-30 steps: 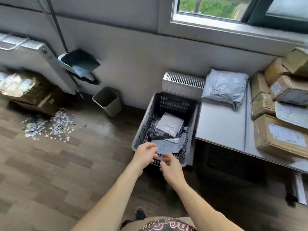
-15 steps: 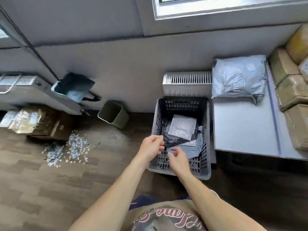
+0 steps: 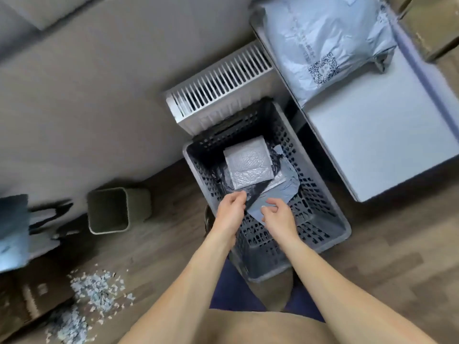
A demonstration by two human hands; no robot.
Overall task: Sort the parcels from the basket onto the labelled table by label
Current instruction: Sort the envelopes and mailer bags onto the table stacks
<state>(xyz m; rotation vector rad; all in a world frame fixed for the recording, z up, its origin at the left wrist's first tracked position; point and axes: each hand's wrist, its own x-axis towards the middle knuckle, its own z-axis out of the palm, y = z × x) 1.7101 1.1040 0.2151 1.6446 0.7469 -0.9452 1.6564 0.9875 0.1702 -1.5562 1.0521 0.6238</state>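
Basket (image 3: 346, 230) on the floor beside the bench (image 3: 372, 145), containing a white padded parcel (image 3: 248, 167), a black parcel (image 3: 253, 196) and a grey parcel (image 3: 282, 189). Left hand (image 3: 229, 214) pinches the black parcel's near edge; right hand (image 3: 279, 218) pinches the grey parcel's near corner.

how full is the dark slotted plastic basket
Partly full. A silver bubble mailer lies on a black plastic bag and a grey plastic mailer at the basket's far end; its near end shows bare mesh.
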